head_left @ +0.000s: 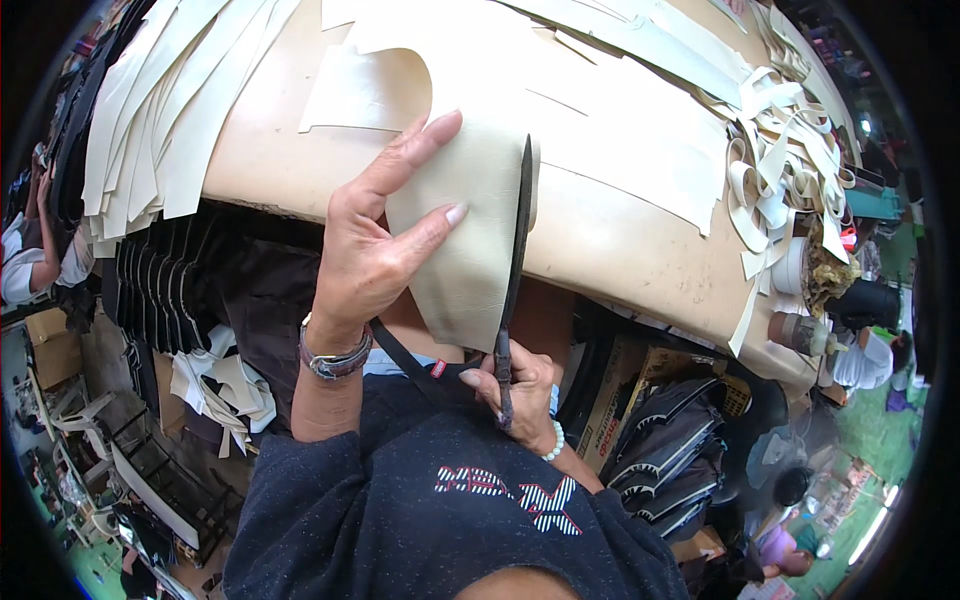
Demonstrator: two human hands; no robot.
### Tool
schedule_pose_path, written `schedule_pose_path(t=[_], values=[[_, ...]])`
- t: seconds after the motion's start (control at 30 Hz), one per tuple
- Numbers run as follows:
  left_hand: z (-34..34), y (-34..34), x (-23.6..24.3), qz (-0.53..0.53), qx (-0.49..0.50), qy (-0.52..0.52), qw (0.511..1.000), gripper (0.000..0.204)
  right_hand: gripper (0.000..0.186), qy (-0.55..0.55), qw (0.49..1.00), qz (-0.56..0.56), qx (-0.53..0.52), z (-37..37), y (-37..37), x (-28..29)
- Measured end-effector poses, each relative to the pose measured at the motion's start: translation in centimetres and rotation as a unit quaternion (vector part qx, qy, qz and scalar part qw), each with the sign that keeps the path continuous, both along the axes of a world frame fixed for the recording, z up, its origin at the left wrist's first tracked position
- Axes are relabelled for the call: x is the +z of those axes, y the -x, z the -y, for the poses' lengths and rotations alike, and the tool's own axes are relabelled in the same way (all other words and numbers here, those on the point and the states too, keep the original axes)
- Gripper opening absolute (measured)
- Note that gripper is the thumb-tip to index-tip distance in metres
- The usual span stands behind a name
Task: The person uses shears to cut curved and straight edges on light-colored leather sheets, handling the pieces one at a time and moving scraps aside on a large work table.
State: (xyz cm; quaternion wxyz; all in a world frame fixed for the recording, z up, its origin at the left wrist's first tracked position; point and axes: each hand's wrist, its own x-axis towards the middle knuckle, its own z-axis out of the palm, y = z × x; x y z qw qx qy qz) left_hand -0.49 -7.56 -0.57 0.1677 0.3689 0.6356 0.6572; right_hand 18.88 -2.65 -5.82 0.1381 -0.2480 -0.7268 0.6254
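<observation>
My left hand (375,230) is at a cream, leather-like piece (460,240) that leans over the table's near edge. Its thumb lies across the surface and the index finger stretches along the upper left side; the other fingers are mostly hidden. A narrow dark band, like a blade or edge seen side-on, runs down the piece's right side. Below it is a dark wrapped handle (504,385), gripped by my right hand (525,390) close to my body. Whether band and handle are one tool, I cannot tell.
Long cream strips (170,100) lie at the table's left, and curled offcuts (785,150) heap at its right. Flat cream sheets (630,140) cover the middle. Stacked dark pieces (665,450) stand beneath on the right. Another person (35,240) is at the far left.
</observation>
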Motion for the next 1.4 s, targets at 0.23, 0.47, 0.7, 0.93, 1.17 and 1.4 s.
schedule_pose_path(t=[0.23, 0.47, 0.7, 0.93, 1.17, 1.4], values=[[0.2, 0.0, 0.0, -0.009, 0.002, 0.007, 1.000, 0.051, 0.024, 0.009, 1.000, -0.002, -0.002, 0.1, -0.1, -0.1], [0.0, 0.9, -0.3, 0.145, -0.047, -0.073, 0.986, 0.054, 0.028, 0.012, 1.000, 0.011, -0.014, 0.1, -0.3, -0.1], [-1.6, 3.6, 0.6, 0.192, -0.116, 0.018, 0.974, 0.048, 0.029, 0.047, 0.998, 0.018, 0.031, 0.3, -1.7, -0.6], [-1.5, 1.9, 0.3, 0.153, -0.130, 0.015, 0.980, 0.043, 0.036, 0.038, 0.999, 0.004, 0.027, -0.2, -1.7, -0.9], [-1.0, 1.0, 0.3, 0.093, -0.123, 0.059, 0.986, 0.044, 0.037, 0.030, 0.999, -0.008, 0.028, -0.8, -0.7, 0.1], [-1.2, 0.3, 0.9, 0.104, -0.115, 0.018, 0.988, 0.047, 0.042, 0.083, 0.994, -0.056, 0.037, -0.6, -0.5, -0.2]])
